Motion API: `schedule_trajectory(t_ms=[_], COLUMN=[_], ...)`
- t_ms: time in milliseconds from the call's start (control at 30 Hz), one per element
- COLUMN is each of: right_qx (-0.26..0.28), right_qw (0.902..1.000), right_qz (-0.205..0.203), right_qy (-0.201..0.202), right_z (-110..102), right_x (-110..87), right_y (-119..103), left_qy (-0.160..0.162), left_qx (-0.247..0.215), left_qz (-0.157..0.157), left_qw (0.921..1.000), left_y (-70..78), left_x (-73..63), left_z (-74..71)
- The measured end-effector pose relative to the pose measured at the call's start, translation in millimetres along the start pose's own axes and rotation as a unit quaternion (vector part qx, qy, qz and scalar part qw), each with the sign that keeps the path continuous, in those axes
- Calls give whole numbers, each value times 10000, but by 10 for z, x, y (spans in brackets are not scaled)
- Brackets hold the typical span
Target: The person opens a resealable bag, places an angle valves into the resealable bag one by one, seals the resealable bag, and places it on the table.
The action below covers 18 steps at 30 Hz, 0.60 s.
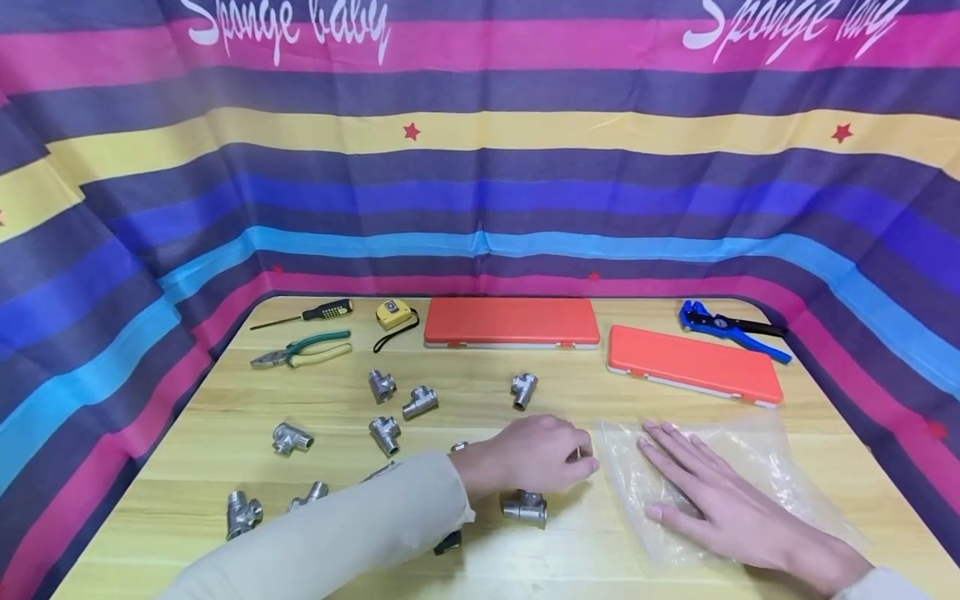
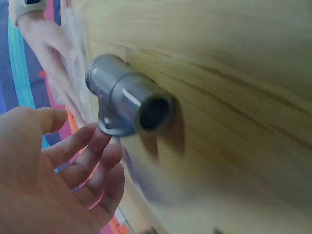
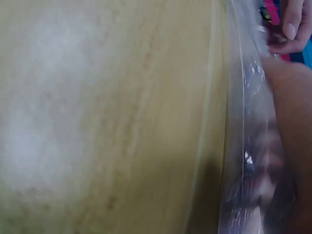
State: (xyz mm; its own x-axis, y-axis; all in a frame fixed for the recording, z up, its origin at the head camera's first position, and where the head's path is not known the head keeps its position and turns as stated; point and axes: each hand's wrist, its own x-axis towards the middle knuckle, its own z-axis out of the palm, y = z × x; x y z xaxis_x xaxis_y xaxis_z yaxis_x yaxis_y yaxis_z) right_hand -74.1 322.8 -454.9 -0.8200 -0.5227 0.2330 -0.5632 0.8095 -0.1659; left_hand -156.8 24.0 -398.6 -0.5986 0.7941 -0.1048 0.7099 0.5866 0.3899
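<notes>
My right hand [image 1: 708, 500] lies with its fingers spread on a clear plastic bag [image 1: 780, 492] on the table's right side. Left of the bag, my left hand [image 1: 536, 454] hovers with loosely bent fingers and nothing visible between them. A metal tee pipe fitting [image 1: 525, 508] lies on the wood just below the left hand. In the left wrist view this tee fitting [image 2: 129, 95] appears beside the fingertips, apart from the thumb. The right wrist view shows the bag [image 3: 253, 122] along the forearm. My left sleeve partly covers some fittings.
More tee fittings [image 1: 386, 435] lie scattered across the middle and left. Along the back are a screwdriver [image 1: 326, 310], pliers [image 1: 303, 350], a yellow tape measure [image 1: 393, 313], two red-lidded cases [image 1: 510, 321] and a blue-handled tool [image 1: 735, 329]. A dark object [image 1: 447, 543] shows below the left sleeve.
</notes>
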Motion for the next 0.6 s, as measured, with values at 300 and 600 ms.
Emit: schedule_trajectory(t_ms=[300, 600], right_qx=[177, 609], right_qw=[9993, 9958], right_qz=[312, 661], right_qy=[-105, 155], right_z=[-50, -148], right_x=[-19, 42], right_y=[-85, -222], left_qy=[-621, -244], left_qx=[-1208, -2654], left_qz=[-217, -1226], left_qw=[9905, 9560], left_y=[185, 299], left_x=[196, 275], left_z=[52, 133])
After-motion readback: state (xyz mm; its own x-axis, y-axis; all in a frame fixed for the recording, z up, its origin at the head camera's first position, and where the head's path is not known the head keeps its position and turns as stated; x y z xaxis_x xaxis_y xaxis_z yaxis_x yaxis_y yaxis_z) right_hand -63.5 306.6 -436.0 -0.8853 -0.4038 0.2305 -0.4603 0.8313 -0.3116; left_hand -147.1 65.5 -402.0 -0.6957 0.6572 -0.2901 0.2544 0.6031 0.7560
